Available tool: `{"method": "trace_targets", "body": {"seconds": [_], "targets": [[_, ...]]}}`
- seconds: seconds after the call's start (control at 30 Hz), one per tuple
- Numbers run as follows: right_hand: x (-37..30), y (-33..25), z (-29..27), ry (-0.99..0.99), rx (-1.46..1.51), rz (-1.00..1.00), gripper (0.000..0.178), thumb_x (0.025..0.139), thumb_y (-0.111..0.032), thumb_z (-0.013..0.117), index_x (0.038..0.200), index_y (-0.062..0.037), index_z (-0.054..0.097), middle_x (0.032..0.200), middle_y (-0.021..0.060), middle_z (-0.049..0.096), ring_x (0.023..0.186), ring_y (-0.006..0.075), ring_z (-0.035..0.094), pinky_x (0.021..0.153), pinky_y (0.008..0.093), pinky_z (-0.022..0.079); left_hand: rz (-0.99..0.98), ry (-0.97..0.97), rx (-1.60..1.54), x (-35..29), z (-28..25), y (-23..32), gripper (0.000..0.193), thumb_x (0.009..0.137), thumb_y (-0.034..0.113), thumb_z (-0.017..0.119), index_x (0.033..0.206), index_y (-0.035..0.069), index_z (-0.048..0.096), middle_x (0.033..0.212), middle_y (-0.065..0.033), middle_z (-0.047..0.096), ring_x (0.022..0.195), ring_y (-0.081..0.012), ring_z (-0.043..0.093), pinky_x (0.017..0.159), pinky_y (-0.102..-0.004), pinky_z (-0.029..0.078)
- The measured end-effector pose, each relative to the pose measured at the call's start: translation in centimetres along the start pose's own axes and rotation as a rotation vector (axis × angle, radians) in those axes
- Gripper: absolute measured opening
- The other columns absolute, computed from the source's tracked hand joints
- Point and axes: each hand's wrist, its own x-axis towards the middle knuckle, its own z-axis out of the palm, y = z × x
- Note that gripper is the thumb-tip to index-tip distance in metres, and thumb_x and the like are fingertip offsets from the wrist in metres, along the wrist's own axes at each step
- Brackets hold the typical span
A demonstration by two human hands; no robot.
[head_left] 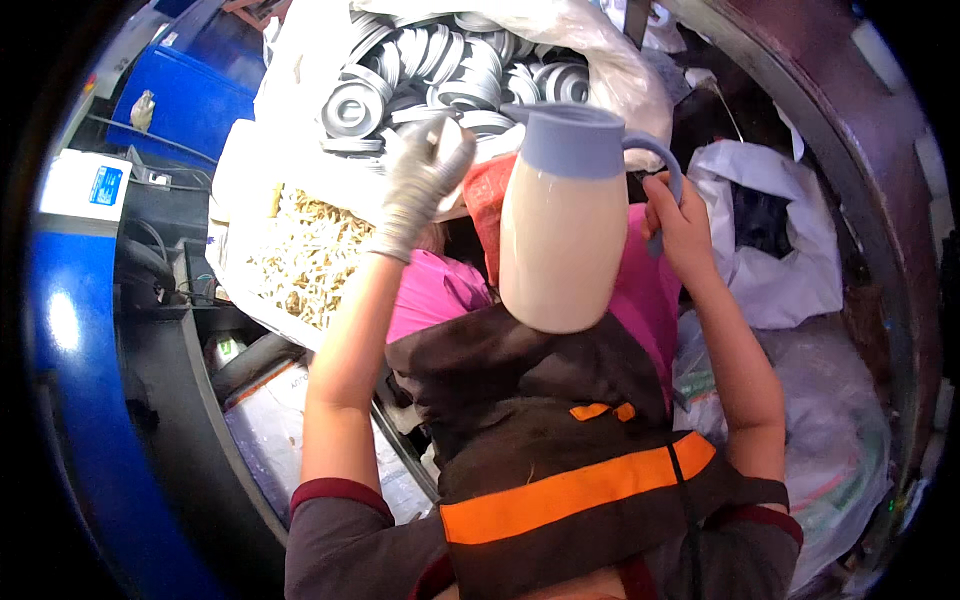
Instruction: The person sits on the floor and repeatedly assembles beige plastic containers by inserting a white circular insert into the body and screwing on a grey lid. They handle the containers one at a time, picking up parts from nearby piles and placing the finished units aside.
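Beige jug [562, 250] hangs over the lap [480, 350]; right grip [682, 222] clasps its blue-grey handle [672, 160]. Gloved left grip [432, 165] half-curled; can't tell if holding anything. Beyond: white sack [628, 70], grey round parts [352, 107] inside its rim.

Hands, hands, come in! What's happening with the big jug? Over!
Right hand gripping jug by handle. Left hand gloved, beside jug, grip unclear. Grey round parts in white sack beyond; nothing visibly blocking jug.

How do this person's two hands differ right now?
The left hand wears a pale glove; the right hand looks bare. The right hand grips the handle of a cream-and-grey jug, while the left hand is apart from it. Both are held out in front.
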Motion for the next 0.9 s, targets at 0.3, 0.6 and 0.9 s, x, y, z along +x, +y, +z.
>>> {"method": "trace_targets", "body": {"seconds": [0.3, 0.6, 0.9], "targets": [[0.7, -2.8, 1.2, -0.365, -0.287, 0.281, 0.021, 0.091, -0.024, 0.056, 0.088, -0.0032, 0.053, 0.061, -0.0002, 0.049, 0.049, 0.0078, 0.048, 0.047, 0.0237, 0.038, -0.149, -0.322, -0.657, -1.9, 3.8, -2.7, 0.038, 0.087, 0.036, 0.053, 0.112, 0.008, 0.058, 0.107, -0.0103, 0.060, 0.098, -0.0223, 0.058, 0.091, -0.0364, 0.043], [8.3, -2.0, 12.5, -0.708, -0.354, 0.174, 0.022, 0.089, -0.024, 0.058, 0.088, -0.0016, 0.060, 0.072, 0.0013, 0.059, 0.063, 0.0078, 0.053, 0.054, 0.0246, 0.042, -0.289, -0.508, -0.487, -5.9, -6.3, -3.9, 0.046, 0.083, 0.042, 0.059, 0.097, -0.001, 0.067, 0.126, -0.0224, 0.050, 0.111, -0.0256, 0.052, 0.094, -0.0333, 0.040], [21.8, 13.9, 27.6, -0.376, 0.143, 0.651, 0.025, 0.082, -0.012, 0.067, 0.103, 0.0001, 0.060, 0.097, 0.0120, 0.056, 0.077, 0.0231, 0.061, 0.062, 0.0287, 0.057, -0.808, 0.550, -1.729, -16.8, -12.6, -14.2, 0.047, 0.085, 0.032, 0.059, 0.118, -0.001, 0.053, 0.111, -0.0143, 0.062, 0.101, -0.0257, 0.059, 0.093, -0.0402, 0.046]]}}
